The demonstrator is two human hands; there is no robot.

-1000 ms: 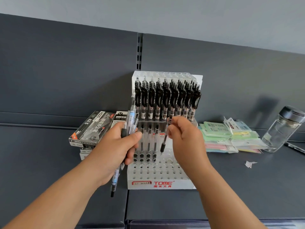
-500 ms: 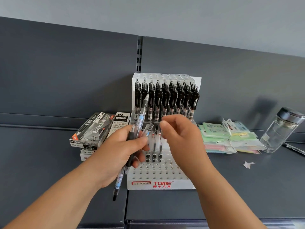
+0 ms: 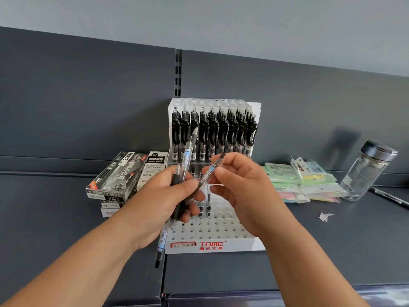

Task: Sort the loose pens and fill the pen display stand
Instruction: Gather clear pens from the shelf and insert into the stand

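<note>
A white stepped pen display stand point(image 3: 219, 245) with rows of holes sits on the dark shelf. Its back tier holds a full row of black-clipped pens point(image 3: 213, 135). A few clear pens stand in the middle holes, mostly hidden behind my hands. My left hand point(image 3: 163, 202) is closed around a bundle of loose clear pens point(image 3: 187, 151) that stick out above and below the fist. My right hand point(image 3: 241, 187) pinches one clear pen point(image 3: 210, 171) by its upper barrel; that pen's lower end still lies against the bundle in my left hand.
Stacked black pen boxes point(image 3: 119, 176) lie left of the stand. Pastel packets point(image 3: 303, 180) are piled on the right, with a clear glass bottle point(image 3: 367, 169) beyond them. A paper scrap point(image 3: 325, 216) lies on the shelf.
My right hand set a pen into the stand's middle row, then came back to the bundle and took hold of another pen. My left hand shifted slightly right.
</note>
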